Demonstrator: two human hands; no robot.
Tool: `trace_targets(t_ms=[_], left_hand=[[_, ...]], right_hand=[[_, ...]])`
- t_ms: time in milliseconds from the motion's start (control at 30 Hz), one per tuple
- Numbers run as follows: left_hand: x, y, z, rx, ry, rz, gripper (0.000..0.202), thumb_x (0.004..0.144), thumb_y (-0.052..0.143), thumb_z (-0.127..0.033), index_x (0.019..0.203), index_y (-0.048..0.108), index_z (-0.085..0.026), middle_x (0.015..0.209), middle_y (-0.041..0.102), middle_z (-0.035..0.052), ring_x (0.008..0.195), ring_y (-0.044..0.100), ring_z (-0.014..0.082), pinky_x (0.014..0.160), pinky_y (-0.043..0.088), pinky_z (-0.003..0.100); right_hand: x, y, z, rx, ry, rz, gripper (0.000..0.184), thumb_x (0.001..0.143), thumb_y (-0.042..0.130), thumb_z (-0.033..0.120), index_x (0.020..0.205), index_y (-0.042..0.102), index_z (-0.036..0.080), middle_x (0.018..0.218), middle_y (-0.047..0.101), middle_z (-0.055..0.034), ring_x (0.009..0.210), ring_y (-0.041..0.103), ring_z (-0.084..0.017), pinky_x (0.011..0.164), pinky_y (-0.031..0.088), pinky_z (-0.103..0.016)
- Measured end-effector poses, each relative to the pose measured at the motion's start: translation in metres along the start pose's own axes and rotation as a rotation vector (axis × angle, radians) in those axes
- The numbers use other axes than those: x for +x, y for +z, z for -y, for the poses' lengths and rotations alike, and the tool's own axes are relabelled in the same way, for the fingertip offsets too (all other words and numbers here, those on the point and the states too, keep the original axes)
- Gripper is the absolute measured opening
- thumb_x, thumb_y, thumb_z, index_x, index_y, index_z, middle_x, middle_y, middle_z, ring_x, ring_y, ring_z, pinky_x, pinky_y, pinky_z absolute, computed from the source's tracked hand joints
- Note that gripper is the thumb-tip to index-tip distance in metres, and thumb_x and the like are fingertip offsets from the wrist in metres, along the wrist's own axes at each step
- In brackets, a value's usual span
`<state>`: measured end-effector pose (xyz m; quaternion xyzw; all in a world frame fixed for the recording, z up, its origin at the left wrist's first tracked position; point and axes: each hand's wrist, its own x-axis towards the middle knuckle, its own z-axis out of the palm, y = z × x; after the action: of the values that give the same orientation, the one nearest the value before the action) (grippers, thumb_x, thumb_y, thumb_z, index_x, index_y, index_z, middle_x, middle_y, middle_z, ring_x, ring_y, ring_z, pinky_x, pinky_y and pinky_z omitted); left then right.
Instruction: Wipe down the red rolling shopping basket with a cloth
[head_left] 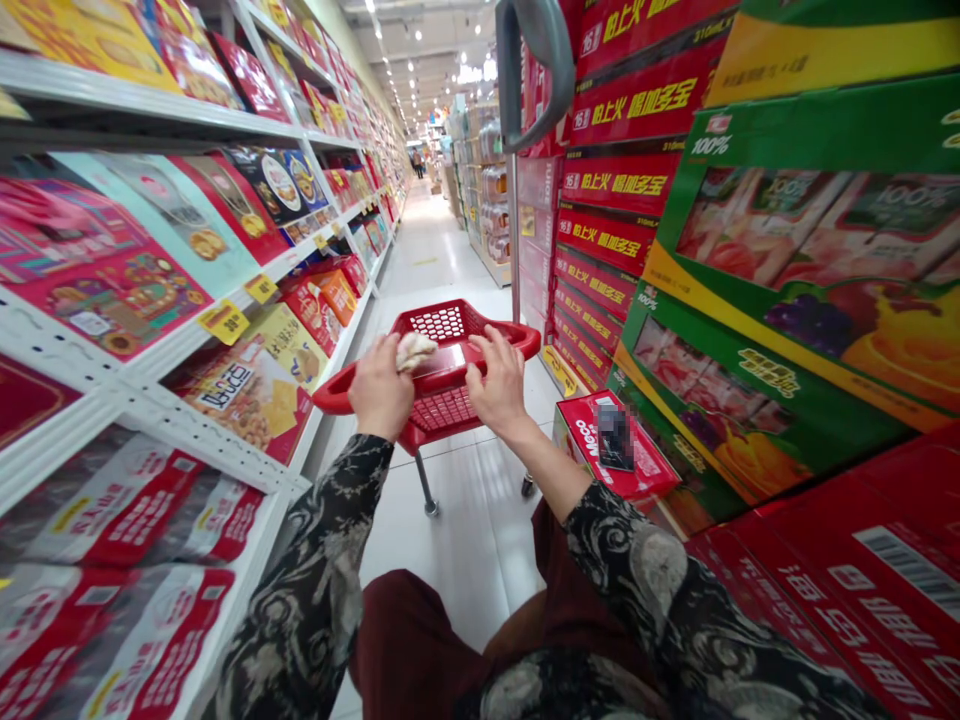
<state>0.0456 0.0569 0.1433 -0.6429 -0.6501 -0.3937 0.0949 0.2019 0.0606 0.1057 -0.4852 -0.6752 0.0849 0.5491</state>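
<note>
A small red plastic shopping cart [438, 415] with a perforated basket and a wide red handle [334, 390] stands in the aisle before me. My left hand [381, 388] is closed at the left part of the handle, with a crumpled whitish cloth or tissue [415, 351] between thumb and fingers. On the right part of the handle lies my right hand [498, 380], its fingers bent loosely over the red rim and its thumb apart. My palms hide parts of the handle.
Shelves [277, 265] of packaged snacks line the left side. On the right rise stacked red drink cartons [611, 180] and green juice boxes [795, 230]. A red box [652, 465] with a dark blurred item on it sits low beside the cart. Tiled floor [431, 225] leads ahead; a grey-topped post [515, 225] stands right.
</note>
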Motion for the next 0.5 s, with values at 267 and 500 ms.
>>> trace_targets(t_ms=[267, 500], left_hand=[[-0.02, 0.029, -0.05, 0.162, 0.223, 0.195, 0.04, 0.083, 0.043, -0.024, 0.12, 0.055, -0.017, 0.13, 0.054, 0.0119, 0.122, 0.047, 0.0257, 0.1, 0.037, 0.044], [-0.01, 0.005, 0.01, 0.235, 0.057, 0.064, 0.033, 0.08, 0.046, -0.028, 0.107, 0.065, -0.019, 0.13, 0.051, 0.0127, 0.121, 0.044, 0.0311, 0.097, 0.037, 0.049]], right_hand=[[-0.007, 0.011, -0.014, -0.133, -0.029, 0.119, 0.051, 0.082, 0.036, 0.011, 0.132, 0.043, 0.018, 0.138, 0.046, -0.0079, 0.13, 0.036, -0.018, 0.113, 0.008, -0.048], [-0.009, 0.008, -0.021, -0.172, -0.101, 0.166, 0.056, 0.079, 0.04, 0.011, 0.135, 0.04, 0.015, 0.139, 0.045, -0.0085, 0.133, 0.032, -0.018, 0.114, 0.004, -0.045]])
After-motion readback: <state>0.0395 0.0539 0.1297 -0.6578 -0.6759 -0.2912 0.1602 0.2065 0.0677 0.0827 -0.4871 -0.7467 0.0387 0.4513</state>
